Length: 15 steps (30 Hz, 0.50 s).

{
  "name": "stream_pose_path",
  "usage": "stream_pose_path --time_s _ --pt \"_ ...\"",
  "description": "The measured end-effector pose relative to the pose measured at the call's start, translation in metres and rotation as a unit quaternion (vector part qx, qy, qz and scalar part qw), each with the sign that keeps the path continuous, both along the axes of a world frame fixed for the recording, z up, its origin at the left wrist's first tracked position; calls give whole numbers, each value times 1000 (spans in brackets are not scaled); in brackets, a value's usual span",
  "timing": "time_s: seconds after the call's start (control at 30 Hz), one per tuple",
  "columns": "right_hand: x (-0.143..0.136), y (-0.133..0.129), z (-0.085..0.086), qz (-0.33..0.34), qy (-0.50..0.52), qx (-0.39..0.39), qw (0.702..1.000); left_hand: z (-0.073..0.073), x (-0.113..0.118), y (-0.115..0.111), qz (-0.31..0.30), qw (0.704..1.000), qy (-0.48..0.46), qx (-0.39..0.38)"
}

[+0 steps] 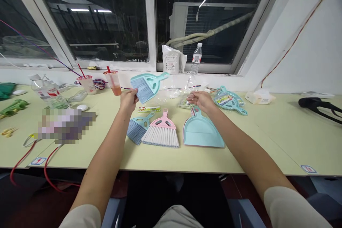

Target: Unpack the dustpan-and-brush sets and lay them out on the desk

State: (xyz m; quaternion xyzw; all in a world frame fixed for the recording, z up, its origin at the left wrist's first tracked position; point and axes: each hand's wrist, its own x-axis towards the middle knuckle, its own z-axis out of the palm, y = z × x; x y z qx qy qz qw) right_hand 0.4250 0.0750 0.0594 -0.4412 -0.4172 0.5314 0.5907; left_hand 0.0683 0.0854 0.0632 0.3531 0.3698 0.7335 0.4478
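Observation:
My left hand (128, 100) holds a teal mini brush (147, 85) by its bristle end, lifted above the table with the handle pointing right and away. My right hand (202, 100) pinches a clear plastic bag (178, 92) that stretches toward the lifted brush. On the table below lie a second teal brush (139, 127), a pink brush (162, 130) with white bristles, and a teal dustpan (202, 131) near my right wrist. A small printed label card (149, 109) lies between my hands.
Packaged teal dustpan sets (229, 100) lie right of my right hand. Two drink cups (114, 82), an upright water bottle (196, 58), a white pouch (172, 60), a tissue pack (259, 97), a lying bottle (48, 92), scissors (8, 131) and red cables (24, 160) surround the yellow table (267, 139).

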Motion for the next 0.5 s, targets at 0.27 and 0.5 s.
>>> stream_pose_path --time_s 0.27,0.5 --pt "-90 91 -15 17 -60 -74 995 -16 -31 8 95 990 -102 32" --pt "-140 124 -41 19 -174 -108 978 -26 -20 4 63 994 -86 18"
